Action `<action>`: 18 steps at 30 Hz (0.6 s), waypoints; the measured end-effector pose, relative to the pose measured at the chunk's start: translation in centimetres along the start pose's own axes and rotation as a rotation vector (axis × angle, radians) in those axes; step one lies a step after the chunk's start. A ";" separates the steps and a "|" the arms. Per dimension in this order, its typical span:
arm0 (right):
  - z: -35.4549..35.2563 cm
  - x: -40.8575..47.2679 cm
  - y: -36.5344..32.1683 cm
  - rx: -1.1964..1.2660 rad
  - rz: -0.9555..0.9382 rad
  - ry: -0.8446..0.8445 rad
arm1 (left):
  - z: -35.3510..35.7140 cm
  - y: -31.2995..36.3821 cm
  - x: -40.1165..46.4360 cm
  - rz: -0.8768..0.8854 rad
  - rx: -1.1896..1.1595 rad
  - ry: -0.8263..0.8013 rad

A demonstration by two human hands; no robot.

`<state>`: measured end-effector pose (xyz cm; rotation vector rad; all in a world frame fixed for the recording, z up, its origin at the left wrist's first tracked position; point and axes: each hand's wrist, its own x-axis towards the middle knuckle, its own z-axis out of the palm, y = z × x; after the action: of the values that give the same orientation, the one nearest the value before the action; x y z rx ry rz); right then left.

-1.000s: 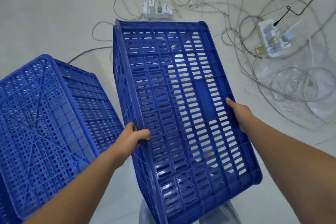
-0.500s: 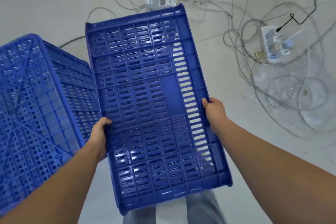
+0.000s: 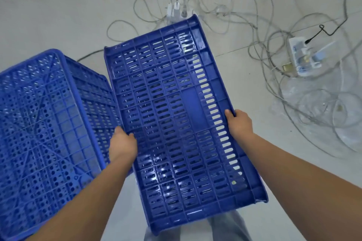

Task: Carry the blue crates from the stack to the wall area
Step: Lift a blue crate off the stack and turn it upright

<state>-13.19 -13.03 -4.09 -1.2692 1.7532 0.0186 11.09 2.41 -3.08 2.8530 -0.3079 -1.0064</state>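
Observation:
I hold a blue slotted crate [image 3: 176,115] in the air above the floor, its slotted side wall facing me and its long axis pointing away. My left hand [image 3: 122,146] grips its left long edge. My right hand [image 3: 238,123] grips its right long edge. A second blue crate [image 3: 43,133] stands to the left with its perforated base turned up, close to the held one. Whether more crates lie under it is hidden.
Tangled grey cables [image 3: 225,10] cover the pale tiled floor ahead and to the right. One white power strip [image 3: 177,11] lies just beyond the held crate, another power strip [image 3: 301,56] at the right with a black cable. Clear plastic sheeting [image 3: 323,107] lies on the right.
The held crate has swung from tilted, with its interior showing, to its slotted side wall facing me, and shifted slightly left toward the other crate. Both hands kept their grip on its edges.

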 end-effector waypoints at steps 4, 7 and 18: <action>-0.4 0.4 -0.4 -0.004 0.009 0.008 | -1.4 1.1 2.3 0.045 0.147 -0.042; -0.3 0.2 -0.7 -0.014 0.003 0.014 | -1.5 0.7 2.4 0.066 0.220 -0.083; -0.3 0.4 -0.8 0.024 0.014 0.000 | -1.4 0.3 1.9 0.072 0.287 -0.113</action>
<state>-12.79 -13.83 -3.85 -1.2394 1.7572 0.0059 13.43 1.70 -3.10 3.0118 -0.6066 -1.2001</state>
